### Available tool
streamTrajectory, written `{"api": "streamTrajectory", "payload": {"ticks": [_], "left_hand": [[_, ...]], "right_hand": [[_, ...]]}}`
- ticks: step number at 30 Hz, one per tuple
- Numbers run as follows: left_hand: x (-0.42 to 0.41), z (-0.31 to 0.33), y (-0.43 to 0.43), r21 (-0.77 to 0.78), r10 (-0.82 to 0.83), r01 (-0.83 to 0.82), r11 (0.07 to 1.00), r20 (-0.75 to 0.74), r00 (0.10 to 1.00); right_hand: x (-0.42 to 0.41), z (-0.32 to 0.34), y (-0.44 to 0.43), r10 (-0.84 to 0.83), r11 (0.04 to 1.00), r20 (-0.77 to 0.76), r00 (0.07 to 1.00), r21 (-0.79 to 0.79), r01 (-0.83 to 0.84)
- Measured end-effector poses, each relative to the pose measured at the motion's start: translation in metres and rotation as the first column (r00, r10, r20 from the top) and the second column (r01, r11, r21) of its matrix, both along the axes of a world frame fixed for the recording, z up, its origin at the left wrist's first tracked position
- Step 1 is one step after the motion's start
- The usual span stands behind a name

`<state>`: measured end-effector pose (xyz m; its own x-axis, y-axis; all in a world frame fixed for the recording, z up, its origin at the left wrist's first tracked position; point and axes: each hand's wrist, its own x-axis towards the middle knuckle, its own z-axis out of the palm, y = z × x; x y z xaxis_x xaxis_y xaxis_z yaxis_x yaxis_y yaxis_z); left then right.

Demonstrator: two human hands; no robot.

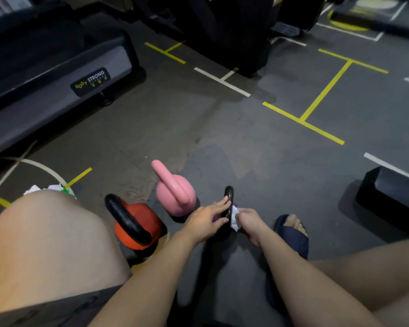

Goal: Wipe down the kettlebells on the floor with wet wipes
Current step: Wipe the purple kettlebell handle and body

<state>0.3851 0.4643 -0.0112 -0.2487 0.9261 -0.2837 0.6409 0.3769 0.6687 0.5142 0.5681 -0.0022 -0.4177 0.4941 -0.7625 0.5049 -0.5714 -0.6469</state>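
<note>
Right up close, low in view: left hand (204,219) against the black handle (229,194) of the purple kettlebell (215,218), fingers spread and fairly straight, bracing rather than wrapping. Right hand (248,220) just beside, on the handle's other side, fingers curled, pinching a white wipe (234,220) onto the bell. Purple body mostly hidden under both hands, only slivers visible. Upright on the floor (222,142) between the knees, dark slipper (293,234) just to its right.

Judged step: wiping the handle and top of this bell. To do it well:
- Keep the left-hand brace firm, so no tipping or rolling.
- Wrap the wipe round the handle and slide along the full arch, not just one face.
- Refold to a fresh side once dirty.
- Then turn the bell for the body and underside.
- Mind fingers between handle and body.

Slightly left: red kettlebell (137,228) with a black handle. Just past it, pink kettlebell (175,197), upright, near the purple one but apart. Cannot tell whether either already wiped; pink glossy. Further left by the knee: crumpled white wipes (50,188) with something green. Far back: treadmill (57,74) at left, yellow tape lines (324,90) across the floor, black step block (387,199) at right.
</note>
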Motion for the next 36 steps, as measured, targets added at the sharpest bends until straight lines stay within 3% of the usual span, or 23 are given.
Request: {"api": "streamTrajectory", "payload": {"ticks": [5,10,13,18,29,36], "left_hand": [[0.009,-0.001,-0.001,0.008,0.168,-0.168,0.986,-0.019,0.986],[0.015,0.002,-0.003,-0.138,0.367,-0.371,0.918,-0.052,0.929],[0.016,0.004,-0.002,-0.184,0.378,-0.382,0.906,-0.058,0.924],[0.019,0.003,-0.001,-0.246,0.401,-0.398,0.884,-0.039,0.915],[0.017,0.001,0.004,-0.333,0.401,-0.369,0.868,0.033,0.915],[0.014,-0.001,0.006,-0.334,0.38,-0.346,0.877,0.04,0.924]], "right_hand": [[0.007,-0.002,-0.01,0.021,1.0,0.006,1.0,0.004,-0.021],[0.001,0.009,-0.004,-0.045,0.998,-0.103,0.994,0.043,0.05],[-0.001,0.011,-0.002,-0.018,0.999,-0.128,0.992,0.045,0.024],[0.011,-0.007,-0.005,0.116,0.985,0.067,0.991,0.118,-0.123],[-0.017,0.007,0.002,-0.227,0.974,-0.156,0.961,-0.066,0.219],[-0.003,-0.002,-0.011,-0.037,0.999,-0.016,0.999,0.007,0.037]]}}
